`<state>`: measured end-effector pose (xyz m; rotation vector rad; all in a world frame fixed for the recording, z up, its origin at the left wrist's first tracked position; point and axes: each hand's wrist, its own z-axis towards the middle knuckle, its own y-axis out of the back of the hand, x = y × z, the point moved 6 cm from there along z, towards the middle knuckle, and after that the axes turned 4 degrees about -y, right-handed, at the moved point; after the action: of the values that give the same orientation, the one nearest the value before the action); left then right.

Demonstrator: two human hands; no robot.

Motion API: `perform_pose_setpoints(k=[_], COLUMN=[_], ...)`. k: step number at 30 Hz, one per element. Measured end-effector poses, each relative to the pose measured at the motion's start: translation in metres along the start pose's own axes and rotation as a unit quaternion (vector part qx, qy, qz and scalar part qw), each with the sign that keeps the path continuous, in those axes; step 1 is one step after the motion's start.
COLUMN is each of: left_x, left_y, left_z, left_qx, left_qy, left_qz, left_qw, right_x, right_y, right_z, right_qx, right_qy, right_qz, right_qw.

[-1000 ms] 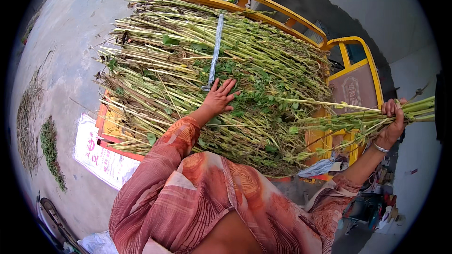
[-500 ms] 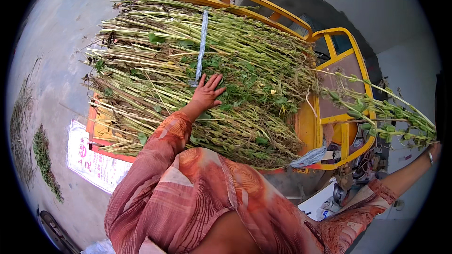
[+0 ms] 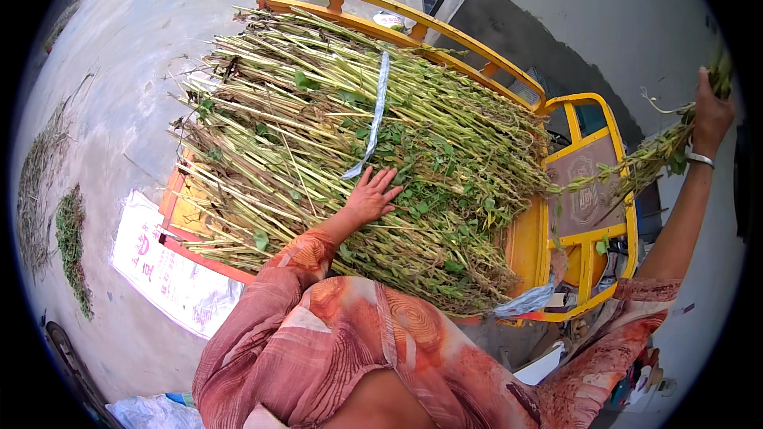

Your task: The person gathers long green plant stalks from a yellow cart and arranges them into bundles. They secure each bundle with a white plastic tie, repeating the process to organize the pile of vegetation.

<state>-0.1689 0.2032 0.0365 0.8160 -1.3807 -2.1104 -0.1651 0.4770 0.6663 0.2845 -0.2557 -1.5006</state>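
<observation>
A thick pile of cut sesame stalks (image 3: 302, 143), pale at the left ends and podded and leafy towards the right, lies across the bed of a yellow cart. My left hand (image 3: 372, 197) rests on the pile with its fingers spread, just below the lower end of a grey-white strap (image 3: 373, 115). Off to the right, my right hand (image 3: 713, 115) is raised and closed round a small bunch of podded sesame stalks (image 3: 656, 160). Those stalks slant down from it to the cart's end frame; their upper end blurs near the picture's rim.
Yellow rails (image 3: 397, 8) border the cart's far side, with a yellow end frame (image 3: 592, 302) at right. A white printed sack (image 3: 163, 262) hangs by the near left corner. Loose plants (image 3: 71, 250) lie on the concrete floor. A grey wall (image 3: 604, 8) stands at right.
My right hand has moved up and away from me, lifting the stalks, whose leafy part now bunches near the hand. My left hand stays on the pile. The view has shifted a little.
</observation>
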Motion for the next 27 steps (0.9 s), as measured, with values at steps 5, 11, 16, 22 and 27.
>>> perform_pose_setpoints(k=[5, 11, 16, 22, 27], left_x=[0.000, 0.007, 0.012, 0.015, 0.015], left_y=[0.000, 0.004, 0.000, -0.003, 0.000], left_z=[-0.002, 0.000, 0.001, 0.004, 0.007], left_qx=[0.010, 0.005, 0.007, 0.023, -0.010], left_qy=[-0.019, -0.019, -0.012, -0.007, -0.010], left_qz=[-0.011, -0.032, -0.064, -0.084, -0.096], left_qw=[1.000, 0.999, 0.998, 0.996, 0.995], right_x=[0.104, 0.216, 0.263, 0.262, 0.255], right_y=[-0.228, -0.374, -0.428, -0.433, -0.414], right_z=[-0.150, -0.321, -0.408, -0.406, -0.364], right_qx=[0.239, 0.412, 0.520, 0.580, 0.498], right_qy=[0.081, 0.203, 0.178, 0.137, 0.094], right_qz=[0.084, 0.105, 0.126, 0.162, 0.204], right_qw=[0.964, 0.882, 0.826, 0.786, 0.837])
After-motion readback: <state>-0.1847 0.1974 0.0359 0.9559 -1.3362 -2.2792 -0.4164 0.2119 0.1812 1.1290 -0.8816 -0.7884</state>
